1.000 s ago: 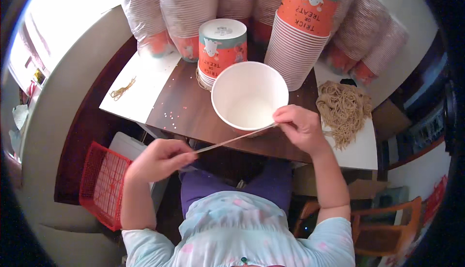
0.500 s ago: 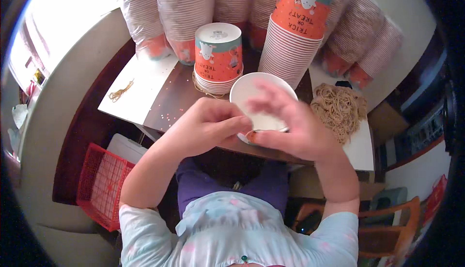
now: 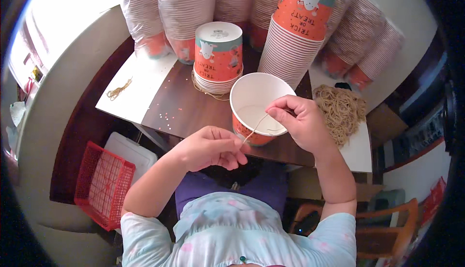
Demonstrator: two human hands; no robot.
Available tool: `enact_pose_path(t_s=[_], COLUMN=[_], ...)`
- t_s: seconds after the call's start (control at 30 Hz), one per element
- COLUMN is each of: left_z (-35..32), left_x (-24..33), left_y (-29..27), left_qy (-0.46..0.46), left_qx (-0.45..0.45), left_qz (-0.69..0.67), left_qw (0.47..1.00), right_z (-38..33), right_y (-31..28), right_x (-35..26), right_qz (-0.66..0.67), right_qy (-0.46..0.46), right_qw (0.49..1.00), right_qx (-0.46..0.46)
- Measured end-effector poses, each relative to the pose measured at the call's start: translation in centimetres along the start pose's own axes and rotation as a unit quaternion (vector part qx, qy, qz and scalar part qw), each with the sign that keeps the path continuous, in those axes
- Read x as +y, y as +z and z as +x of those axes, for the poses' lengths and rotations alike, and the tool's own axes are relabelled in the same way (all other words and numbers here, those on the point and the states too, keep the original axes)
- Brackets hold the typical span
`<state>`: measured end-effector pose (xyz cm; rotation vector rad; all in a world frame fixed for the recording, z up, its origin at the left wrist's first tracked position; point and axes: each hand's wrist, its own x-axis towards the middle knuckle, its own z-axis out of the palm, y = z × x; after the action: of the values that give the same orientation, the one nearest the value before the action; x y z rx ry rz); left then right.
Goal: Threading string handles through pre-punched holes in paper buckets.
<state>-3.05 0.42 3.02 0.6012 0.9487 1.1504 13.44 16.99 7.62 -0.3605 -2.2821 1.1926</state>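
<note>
Pinching a thin tan elastic string (image 3: 254,130) taut, left hand (image 3: 209,148) near, right hand (image 3: 298,122) far-right, both hands' fingers span the open orange-and-white paper cup (image 3: 259,107) on the counter (image 3: 179,107).

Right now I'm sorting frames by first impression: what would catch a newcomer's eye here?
Tall stacks of orange paper cups wall off the table's far side. In front of them an open white-lined cup stands near the table's edge, and the right hand and left hand pull a thin tan string across its rim. A heap of strings lies right.
</note>
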Motion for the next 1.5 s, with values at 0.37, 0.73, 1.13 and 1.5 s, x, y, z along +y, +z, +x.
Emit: enact_pose_path(t_s=[0.37, 0.73, 1.13, 1.5], left_z=[-1.5, -1.1, 0.0, 1.0], left_x=[1.7, 1.9, 0.8, 1.9], left_y=[2.8, 1.5, 1.1, 2.2], left_qy=[0.166, 0.133, 0.194, 0.343], left_qx=[0.079, 0.098, 0.112, 0.218], left_qz=[0.378, 0.270, 0.265, 0.501], left_qw=[0.907, 0.949, 0.938, 0.764], right_z=[-2.0, -1.8, -2.2, -0.6], right_y=[1.9, 2.9, 3.4, 0.9], right_x=[-1.2, -0.4, 0.0, 1.3], right_qz=[0.217, -0.062, -0.071, -0.171], right_qy=[-0.002, -0.118, -0.186, -0.245], right_qw=[0.954, 0.989, 0.980, 0.954], right_qx=[-0.207, -0.069, -0.019, -0.015])
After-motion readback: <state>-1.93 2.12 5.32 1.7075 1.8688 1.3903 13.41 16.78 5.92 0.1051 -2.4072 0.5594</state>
